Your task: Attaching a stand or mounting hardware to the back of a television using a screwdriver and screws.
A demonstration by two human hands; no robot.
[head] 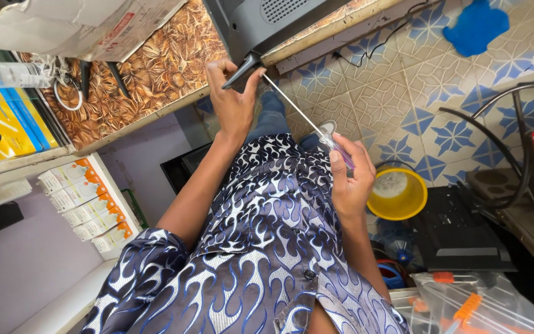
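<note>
My left hand [233,102] grips the black foot [243,69] of a grey monitor [261,21] that stands on the patterned counter's edge. My right hand [349,179] holds the clear purple handle of a long screwdriver [298,111]. Its thin shaft runs up and left, and the tip meets the monitor's foot beside my left thumb. My patterned blue and white shirt [248,247] fills the lower middle.
A yellow bowl [398,195] and a black device [458,232] lie on the tiled floor at right. Small white and orange boxes [84,204] line a shelf at left. A clear bag with orange parts [471,303] sits at lower right, a blue cloth [476,26] at top right.
</note>
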